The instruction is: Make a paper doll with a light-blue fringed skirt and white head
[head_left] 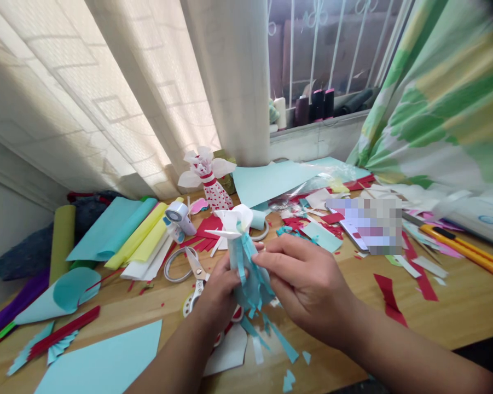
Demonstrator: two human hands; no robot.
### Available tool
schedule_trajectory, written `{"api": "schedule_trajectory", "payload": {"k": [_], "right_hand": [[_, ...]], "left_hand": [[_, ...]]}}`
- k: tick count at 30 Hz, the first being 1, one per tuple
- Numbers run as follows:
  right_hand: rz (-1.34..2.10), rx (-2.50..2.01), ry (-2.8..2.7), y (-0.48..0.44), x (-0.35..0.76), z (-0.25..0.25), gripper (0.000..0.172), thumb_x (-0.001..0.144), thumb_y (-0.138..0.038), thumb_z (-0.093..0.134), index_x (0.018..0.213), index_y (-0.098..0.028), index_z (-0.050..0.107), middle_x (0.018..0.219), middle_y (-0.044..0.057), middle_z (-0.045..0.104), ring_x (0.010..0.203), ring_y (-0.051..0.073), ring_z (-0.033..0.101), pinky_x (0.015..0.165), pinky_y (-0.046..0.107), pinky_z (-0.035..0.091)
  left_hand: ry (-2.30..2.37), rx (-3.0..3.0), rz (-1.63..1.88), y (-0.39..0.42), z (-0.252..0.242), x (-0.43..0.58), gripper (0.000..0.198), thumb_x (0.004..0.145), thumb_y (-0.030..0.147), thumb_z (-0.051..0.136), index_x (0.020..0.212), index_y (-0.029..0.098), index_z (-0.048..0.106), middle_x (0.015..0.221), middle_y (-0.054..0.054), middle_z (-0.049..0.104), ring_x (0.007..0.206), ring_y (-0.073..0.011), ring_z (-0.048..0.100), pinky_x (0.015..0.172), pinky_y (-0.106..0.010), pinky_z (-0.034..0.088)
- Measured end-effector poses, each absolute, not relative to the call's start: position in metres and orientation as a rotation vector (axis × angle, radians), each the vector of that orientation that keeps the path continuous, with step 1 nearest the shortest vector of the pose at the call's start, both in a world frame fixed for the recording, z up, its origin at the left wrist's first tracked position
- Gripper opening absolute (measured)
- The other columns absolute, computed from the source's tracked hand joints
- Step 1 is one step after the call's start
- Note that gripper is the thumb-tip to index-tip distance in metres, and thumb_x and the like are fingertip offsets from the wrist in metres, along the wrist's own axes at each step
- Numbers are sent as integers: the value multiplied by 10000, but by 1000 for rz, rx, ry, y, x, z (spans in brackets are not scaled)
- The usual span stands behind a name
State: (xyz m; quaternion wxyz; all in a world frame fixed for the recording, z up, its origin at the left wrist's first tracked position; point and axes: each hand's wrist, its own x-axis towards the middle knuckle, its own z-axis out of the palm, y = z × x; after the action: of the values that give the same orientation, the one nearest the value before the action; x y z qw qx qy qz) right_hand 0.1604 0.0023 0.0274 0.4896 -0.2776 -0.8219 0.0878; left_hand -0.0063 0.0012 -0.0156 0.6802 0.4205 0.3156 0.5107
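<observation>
A wooden desk (468,312) stands under a barred window, between a sheer cream curtain (106,93) and a green-and-yellow patterned curtain (443,93), its top strewn with cut paper. At the desk's middle, directly in front of the person, a pale blue paper figure (248,276) is held up off the surface. Its long axis stands nearly upright, tipped slightly toward the window, with crisp white paper points at the top and narrow fringed blue strips falling down its body.

The hands are together, both on the figure. The left hand (217,298) clasps its lower body from the left, and the right hand (307,284) comes in from the right, its fingers (273,256) pressing on the blue strips. The left hand is the nearer to the base.

Left of the figure lie metal scissors (196,271) and a white tape dispenser (179,214), with smooth sheets of yellow and blue paper (119,235) farther out. Beyond it stands a red-and-white paper figure (213,191), its surface dotted with red. Right of it, a yellow cutter (463,251) rests near the desk's edge. Below it, thin blue offcuts (285,346) lie scattered on the wood.
</observation>
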Motion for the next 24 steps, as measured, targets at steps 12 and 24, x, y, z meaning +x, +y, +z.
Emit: {"api": "schedule_trajectory", "payload": {"k": [12, 24], "right_hand": [[245, -712, -1949, 5, 161, 27, 338, 855, -109, 470, 1146, -118, 641, 876, 116, 586, 782, 198, 548, 665, 349, 478], [333, -752, -1976, 5, 163, 29, 353, 877, -120, 424, 1173, -143, 615, 921, 98, 567, 803, 181, 552, 696, 326, 488]], "left_hand": [[722, 948, 1154, 0, -18, -5, 138, 714, 215, 635, 845, 175, 647, 726, -11, 657, 640, -136, 600, 583, -219, 463], [756, 944, 1129, 1, -15, -3, 160, 674, 256, 672, 806, 167, 658, 672, -12, 652, 618, -147, 606, 554, -220, 476]]}}
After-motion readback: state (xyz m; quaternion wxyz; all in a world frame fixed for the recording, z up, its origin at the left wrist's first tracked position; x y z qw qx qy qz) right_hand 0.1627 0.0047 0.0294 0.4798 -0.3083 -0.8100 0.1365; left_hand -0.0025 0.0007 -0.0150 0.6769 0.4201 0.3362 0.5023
